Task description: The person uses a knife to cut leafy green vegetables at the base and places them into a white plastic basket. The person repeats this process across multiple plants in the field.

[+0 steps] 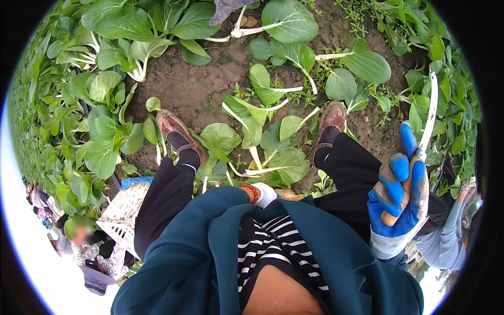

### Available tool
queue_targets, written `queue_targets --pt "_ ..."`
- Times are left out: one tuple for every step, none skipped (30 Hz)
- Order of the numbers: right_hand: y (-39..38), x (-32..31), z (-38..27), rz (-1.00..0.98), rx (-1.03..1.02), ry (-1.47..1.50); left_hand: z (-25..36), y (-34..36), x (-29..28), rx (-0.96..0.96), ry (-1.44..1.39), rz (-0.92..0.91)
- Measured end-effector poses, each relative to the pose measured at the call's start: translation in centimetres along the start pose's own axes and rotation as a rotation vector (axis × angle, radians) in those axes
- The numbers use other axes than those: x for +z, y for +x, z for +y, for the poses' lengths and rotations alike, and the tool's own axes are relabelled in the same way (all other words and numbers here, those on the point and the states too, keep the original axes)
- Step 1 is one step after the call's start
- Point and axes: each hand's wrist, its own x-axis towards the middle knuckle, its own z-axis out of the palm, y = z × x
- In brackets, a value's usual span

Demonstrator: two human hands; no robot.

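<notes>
My right hand [396,197], in a blue-coated work glove, is raised at the right with its fingers wrapped round the wooden handle of a sickle [433,102]. The slim curved blade points up and away from me. Low in the middle, my left hand [268,195] shows only as a white glove cuff beside a red bead bracelet [255,194]; the jacket and its position hide the fingers. Just beyond it, between my feet, loose bok choy leaves [286,165] with white stalks lie on the brown soil.
Leafy bok choy plants [102,142] grow at the left, more plants [441,47] at the right. A pale plastic crate [125,215] stands by my left leg. Other people [100,257] are at the lower left, and another person [443,241] is at the right edge.
</notes>
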Motion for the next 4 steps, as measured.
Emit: queue_targets --pt "1.9 -0.4 -0.5 -0.034 0.034 0.069 -0.5 0.1 -0.1 0.008 -0.035 0.008" --pt "3.7 0.2 -0.9 -0.015 0.039 0.041 -1.0 -0.2 -0.4 0.01 -0.065 0.021" --pt "5.6 0.7 -1.4 0.004 0.032 0.025 -1.4 -0.8 -1.2 0.003 -0.079 0.029" --pt "7.7 0.9 -2.1 0.001 0.066 0.043 -1.7 -1.5 -1.9 0.0 -0.091 0.027"
